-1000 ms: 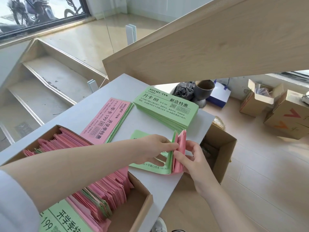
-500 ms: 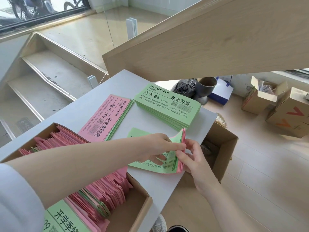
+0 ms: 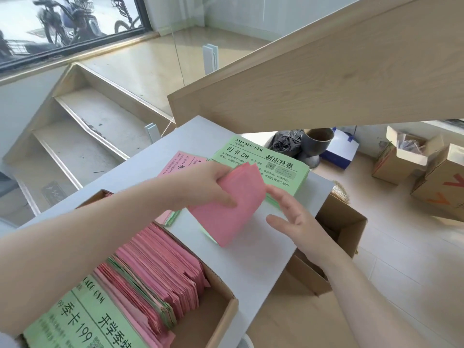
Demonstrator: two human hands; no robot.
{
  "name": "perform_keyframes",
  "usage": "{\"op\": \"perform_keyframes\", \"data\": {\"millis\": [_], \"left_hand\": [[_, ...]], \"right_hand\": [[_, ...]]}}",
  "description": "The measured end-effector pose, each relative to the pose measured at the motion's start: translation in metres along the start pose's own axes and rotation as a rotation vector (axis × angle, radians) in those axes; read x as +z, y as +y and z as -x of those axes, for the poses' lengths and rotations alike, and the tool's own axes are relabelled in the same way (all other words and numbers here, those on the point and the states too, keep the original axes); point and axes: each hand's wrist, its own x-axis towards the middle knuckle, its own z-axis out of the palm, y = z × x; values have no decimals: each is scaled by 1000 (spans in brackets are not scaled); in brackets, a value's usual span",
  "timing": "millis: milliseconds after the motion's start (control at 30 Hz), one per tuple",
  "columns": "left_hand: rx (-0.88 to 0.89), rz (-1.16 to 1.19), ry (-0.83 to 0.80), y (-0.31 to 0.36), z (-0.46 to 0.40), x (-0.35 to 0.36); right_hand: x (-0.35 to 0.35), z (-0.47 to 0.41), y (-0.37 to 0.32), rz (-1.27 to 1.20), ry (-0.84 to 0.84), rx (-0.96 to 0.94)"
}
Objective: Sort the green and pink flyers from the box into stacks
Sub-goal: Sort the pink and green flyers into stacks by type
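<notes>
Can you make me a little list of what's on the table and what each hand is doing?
left hand: grips a bundle of pink flyers, plain side up
right hand: open, beside the bundle, not holding it
green stack: far end of the table
pink stack: left of the green stack, partly hidden by the left hand
box: mostly pink flyers, some green

Both arms are seen bare up to the left hand (image 3: pixel 213 187) and right hand (image 3: pixel 293 217), with a white sleeve (image 3: pixel 6 340) at the near left.
</notes>
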Motion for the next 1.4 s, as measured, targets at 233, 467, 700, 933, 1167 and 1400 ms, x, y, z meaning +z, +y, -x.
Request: {"op": "perform_keyframes", "data": {"millis": [233, 467, 700, 933, 1167, 1400], "left_hand": [[238, 91, 210, 9, 27, -38], [60, 451, 167, 3, 25, -31], [39, 653, -35, 8, 34, -43], [68, 129, 90, -18, 25, -37], [407, 37, 241, -38, 19, -34], [723, -200, 432, -36, 12, -25]], "right_hand": [[-5, -29, -53, 269, 166, -155], [2, -29, -71, 661, 57, -137], [12, -36, -53, -148, 32, 60], [32, -42, -40, 41, 70, 71], [19, -36, -49, 604, 137, -190], [24, -29, -58, 827, 214, -547]]}}
